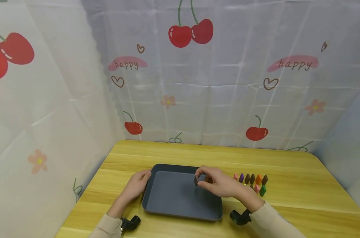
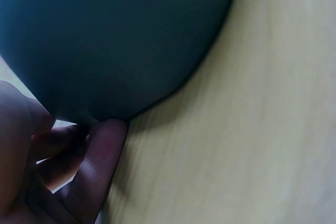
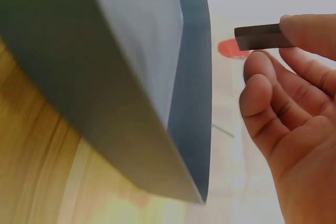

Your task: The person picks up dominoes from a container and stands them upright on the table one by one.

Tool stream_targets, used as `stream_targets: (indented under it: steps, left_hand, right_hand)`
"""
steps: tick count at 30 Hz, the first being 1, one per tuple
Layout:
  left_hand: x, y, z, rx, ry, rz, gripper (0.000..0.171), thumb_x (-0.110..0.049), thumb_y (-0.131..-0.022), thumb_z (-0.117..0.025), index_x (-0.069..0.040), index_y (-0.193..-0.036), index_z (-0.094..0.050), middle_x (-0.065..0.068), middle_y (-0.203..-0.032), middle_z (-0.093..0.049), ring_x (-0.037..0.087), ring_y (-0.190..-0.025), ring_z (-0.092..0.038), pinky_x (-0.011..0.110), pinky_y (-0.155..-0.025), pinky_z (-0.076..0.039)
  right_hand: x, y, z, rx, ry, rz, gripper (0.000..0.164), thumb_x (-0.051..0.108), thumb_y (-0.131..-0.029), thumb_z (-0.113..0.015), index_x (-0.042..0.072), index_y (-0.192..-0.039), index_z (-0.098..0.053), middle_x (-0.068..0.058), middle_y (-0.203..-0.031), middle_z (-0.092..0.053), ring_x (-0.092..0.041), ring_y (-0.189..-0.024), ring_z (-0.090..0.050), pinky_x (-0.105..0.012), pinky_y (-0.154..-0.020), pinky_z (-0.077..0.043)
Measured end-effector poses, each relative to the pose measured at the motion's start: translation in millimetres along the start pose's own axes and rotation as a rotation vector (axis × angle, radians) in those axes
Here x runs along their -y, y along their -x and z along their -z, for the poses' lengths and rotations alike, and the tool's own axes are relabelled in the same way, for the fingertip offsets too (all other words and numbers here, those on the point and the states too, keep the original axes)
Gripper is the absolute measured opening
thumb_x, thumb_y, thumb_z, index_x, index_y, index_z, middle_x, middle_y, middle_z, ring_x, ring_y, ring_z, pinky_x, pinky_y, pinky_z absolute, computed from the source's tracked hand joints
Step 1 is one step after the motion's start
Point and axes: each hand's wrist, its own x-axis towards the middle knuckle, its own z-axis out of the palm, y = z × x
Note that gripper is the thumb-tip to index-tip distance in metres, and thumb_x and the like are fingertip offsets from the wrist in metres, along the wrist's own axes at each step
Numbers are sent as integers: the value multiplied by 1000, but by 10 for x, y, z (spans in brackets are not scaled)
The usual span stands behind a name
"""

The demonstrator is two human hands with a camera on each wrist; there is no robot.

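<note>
A dark grey rectangular tray [image 1: 174, 198] with raised sides lies on the table in front of me. My left hand [image 1: 137, 183] grips its left side, thumb at the rim; in the left wrist view, fingertips [image 2: 107, 135] touch the tray's outer wall [image 2: 121, 45]. Over the tray's right part, my right hand [image 1: 217, 181] pinches a small dark brown rectangular block [image 1: 196, 180] between thumb and fingers. The right wrist view shows this block [image 3: 257, 38] sticking out past the fingertips, apart from the tray wall [image 3: 105, 114].
Right of the tray, partly behind my right forearm, small blocks [image 1: 258, 179] in pink, purple, brown, orange and green stand in rows on the wooden table [image 1: 299, 185]. Black devices [image 1: 131, 223] sit at both wrists. A cherry-print curtain [image 1: 209, 109] hangs behind the table.
</note>
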Motion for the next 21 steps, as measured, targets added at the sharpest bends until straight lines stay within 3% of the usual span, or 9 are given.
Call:
stream_targets:
  steps: [9,21]
  left_hand:
    - [-5,0,-5,-2,10,0,41,-30,-112,-46,-8,-141,-64,12,-140,-66,34,-135,-58,53,-114,-48]
    - [4,0,-3,8,14,1,42,-30,-112,-45,-7,-143,-62,14,-142,-64,36,-137,-56,54,-115,-46]
  right_hand:
    - [-70,285,112,-120,58,-58,22,34,-102,-67,22,-121,-64,3,-101,-68,-4,-76,-61,-24,-62,-51]
    - [-144,757,318,-243,14,-68,14,24,-101,-68,18,-113,-66,3,-92,-68,-8,-67,-61,-25,-55,-51]
